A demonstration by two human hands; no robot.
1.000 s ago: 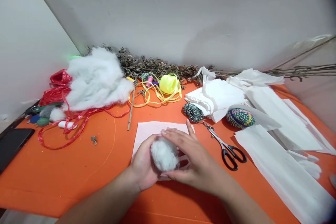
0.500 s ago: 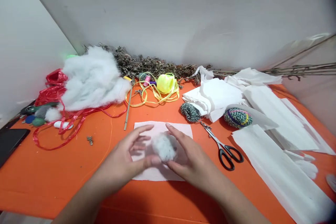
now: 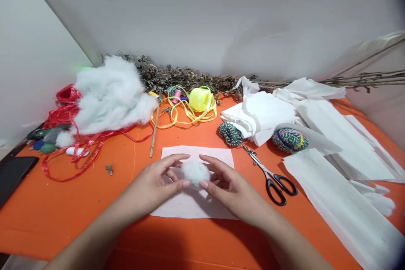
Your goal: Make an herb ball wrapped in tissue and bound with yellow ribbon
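Between my two hands is a small white ball of cotton stuffing (image 3: 195, 173), held above a pale square of cloth (image 3: 190, 206). My left hand (image 3: 164, 181) curves round its left side, thumb at the lower edge. From the other side my right hand (image 3: 224, 183) cups it, with the thumb tip on its lower right. The fingers behind the ball are partly hidden. A big fluffy heap of the same white stuffing (image 3: 110, 97) lies at the back left.
Black-handled scissors (image 3: 272, 179) lie right of the cloth, beside dark green-and-white yarn (image 3: 230, 134). White fabric strips (image 3: 344, 202) cover the right side. Yellow ribbon (image 3: 200, 100), red ribbon (image 3: 63, 175), a thin stick (image 3: 154, 133) and dried stems (image 3: 190, 76) sit further back.
The stuffing ball has turned between my hands and shifted slightly up and left. Both hands have altered their hold around it, and the camera view has moved a little.
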